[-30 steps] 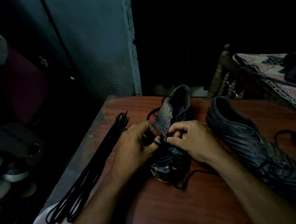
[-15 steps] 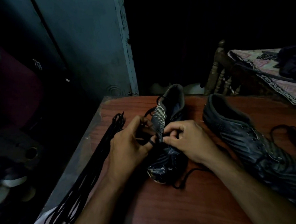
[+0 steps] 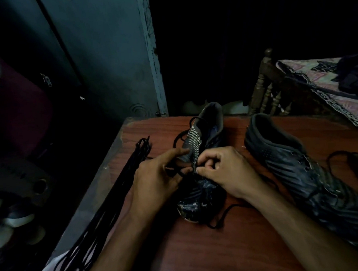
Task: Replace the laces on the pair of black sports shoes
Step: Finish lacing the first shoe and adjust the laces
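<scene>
Head view: my left hand (image 3: 155, 179) and right hand (image 3: 225, 170) both pinch the lace (image 3: 181, 171) at the shoe (image 3: 200, 176), whose long axis points away from me.

Dim home bedroom, patterned bed cover (image 3: 309, 77), carved wooden bedpost (image 3: 263, 83), worn shoes on floor (image 3: 8, 221)

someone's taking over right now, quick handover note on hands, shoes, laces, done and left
Left hand: grips the lace at the middle shoe.
Right hand: pinches by the tongue at the eyelets.
Second shoe lies to the right on the table, a loose lace beside it.
Bundle of laces lies along the left edge.
Done: cannot tell.
Left: finish lacing the middle shoe, then check the second.
</scene>
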`<state>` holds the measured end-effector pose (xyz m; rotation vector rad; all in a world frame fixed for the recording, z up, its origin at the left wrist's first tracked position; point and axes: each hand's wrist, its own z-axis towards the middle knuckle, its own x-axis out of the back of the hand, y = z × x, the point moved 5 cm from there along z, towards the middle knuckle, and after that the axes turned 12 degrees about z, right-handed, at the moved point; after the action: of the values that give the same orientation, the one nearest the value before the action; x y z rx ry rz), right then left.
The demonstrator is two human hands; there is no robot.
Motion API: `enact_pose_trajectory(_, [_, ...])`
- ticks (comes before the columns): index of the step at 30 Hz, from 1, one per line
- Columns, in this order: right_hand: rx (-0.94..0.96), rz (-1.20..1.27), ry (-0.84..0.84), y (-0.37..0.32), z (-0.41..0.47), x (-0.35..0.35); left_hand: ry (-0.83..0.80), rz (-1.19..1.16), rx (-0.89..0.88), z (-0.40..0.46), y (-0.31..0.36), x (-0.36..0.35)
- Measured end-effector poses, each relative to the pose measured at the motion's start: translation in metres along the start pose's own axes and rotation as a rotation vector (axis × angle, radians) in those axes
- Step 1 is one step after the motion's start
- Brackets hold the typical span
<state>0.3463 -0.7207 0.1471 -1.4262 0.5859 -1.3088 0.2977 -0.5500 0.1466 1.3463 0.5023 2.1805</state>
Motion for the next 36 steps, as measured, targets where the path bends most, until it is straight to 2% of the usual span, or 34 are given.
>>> enact_pose_trajectory(14, [0.072,-0.045,0.016,-0.001,-0.001,0.001,-0.076,-0.002,0.051,0.001,0.001,0.005])
enact_pose_trajectory(27, [0.07,-0.035,0.084,-0.001,-0.001,-0.002,-0.058,0.085,0.051,0.001,0.005,0.005])
enact_pose_trajectory(36, [0.076,-0.167,0.051,-0.005,-0.002,-0.003,-0.088,0.146,0.021,0.003,0.01,0.004])
